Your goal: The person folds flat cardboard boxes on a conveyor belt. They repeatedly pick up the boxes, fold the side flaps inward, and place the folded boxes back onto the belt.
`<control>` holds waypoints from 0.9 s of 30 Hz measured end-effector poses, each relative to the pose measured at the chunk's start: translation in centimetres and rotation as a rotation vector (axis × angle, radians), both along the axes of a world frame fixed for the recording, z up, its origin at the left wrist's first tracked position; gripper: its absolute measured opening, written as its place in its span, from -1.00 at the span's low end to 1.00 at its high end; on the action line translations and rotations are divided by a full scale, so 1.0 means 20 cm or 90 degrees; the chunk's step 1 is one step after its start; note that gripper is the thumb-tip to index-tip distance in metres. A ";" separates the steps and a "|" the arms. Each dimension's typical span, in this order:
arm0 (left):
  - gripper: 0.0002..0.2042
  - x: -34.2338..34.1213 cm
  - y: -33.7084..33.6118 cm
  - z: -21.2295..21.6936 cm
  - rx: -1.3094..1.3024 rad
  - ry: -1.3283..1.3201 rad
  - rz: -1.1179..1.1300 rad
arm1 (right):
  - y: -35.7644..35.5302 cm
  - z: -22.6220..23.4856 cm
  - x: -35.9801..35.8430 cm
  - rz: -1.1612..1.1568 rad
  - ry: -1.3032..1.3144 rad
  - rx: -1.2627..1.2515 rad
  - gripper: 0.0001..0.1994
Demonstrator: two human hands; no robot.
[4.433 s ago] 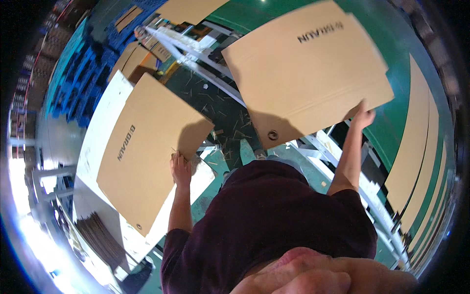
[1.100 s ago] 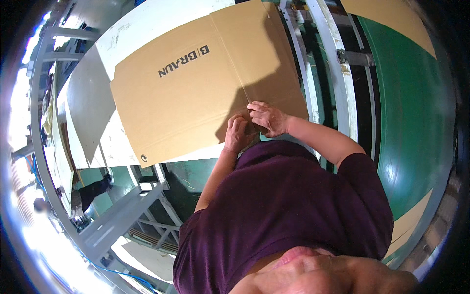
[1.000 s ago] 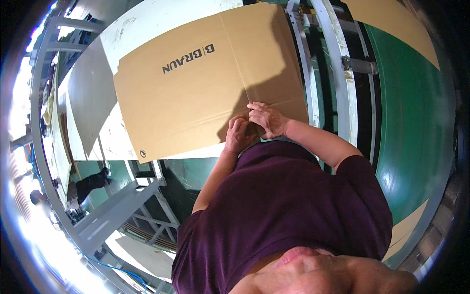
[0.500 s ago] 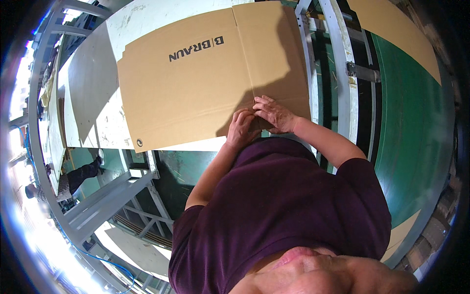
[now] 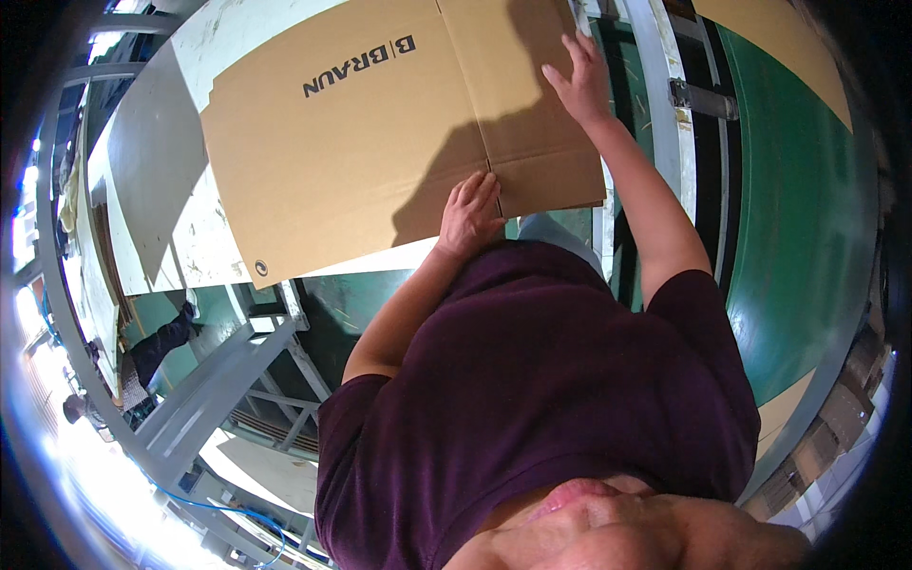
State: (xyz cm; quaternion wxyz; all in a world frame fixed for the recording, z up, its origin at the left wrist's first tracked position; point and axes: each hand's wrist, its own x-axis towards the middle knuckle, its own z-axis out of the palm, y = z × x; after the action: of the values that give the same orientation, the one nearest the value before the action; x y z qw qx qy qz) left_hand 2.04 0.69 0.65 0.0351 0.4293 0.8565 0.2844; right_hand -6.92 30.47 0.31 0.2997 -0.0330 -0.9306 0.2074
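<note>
A flat brown cardboard sheet point(image 5: 351, 142) with dark print and crease lines lies in front of me on a white tabletop point(image 5: 152, 152). My left hand point(image 5: 470, 214) rests on its near edge, beside the slit where a crease ends, with the fingers stretched out over the board. Off at the sheet's right edge, my right hand point(image 5: 581, 81) is raised with thumb and fingers apart, holding nothing. Shadow from my body falls across the right part of the cardboard.
A grey metal frame point(image 5: 674, 142) runs along the right, with a green surface point(image 5: 788, 218) beyond it and more cardboard point(image 5: 788, 47) at the far right. A grey metal stand point(image 5: 218, 389) is at lower left. Another person point(image 5: 157, 351) is at the far left.
My right hand has left the slit at the near edge and moved away from me, up to the right edge, its fingers spreading. My left hand stays near the slit. The sheet appears slightly shifted left.
</note>
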 end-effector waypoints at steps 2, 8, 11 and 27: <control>-0.38 0.00 0.01 -0.01 -0.011 0.009 -0.005 | -0.11 0.17 -0.06 -0.062 0.029 0.089 -0.37; -0.41 0.02 0.06 0.00 -0.139 0.026 -0.018 | -0.19 0.00 -0.01 -0.055 -0.254 0.110 -0.37; -0.38 0.00 0.08 0.09 -0.153 0.001 -0.006 | -0.08 0.09 0.01 0.046 -0.243 0.086 -0.40; -0.45 0.02 0.13 0.17 -0.346 -0.053 0.053 | 2.03 -0.27 -0.47 -0.627 -0.281 0.201 -0.53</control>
State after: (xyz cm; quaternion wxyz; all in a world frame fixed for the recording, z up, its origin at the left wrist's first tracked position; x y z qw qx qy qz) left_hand 2.44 3.30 4.15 0.1723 0.3565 0.9161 0.0629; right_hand -16.41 71.16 -5.03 0.1607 -0.4610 -0.8656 -0.1111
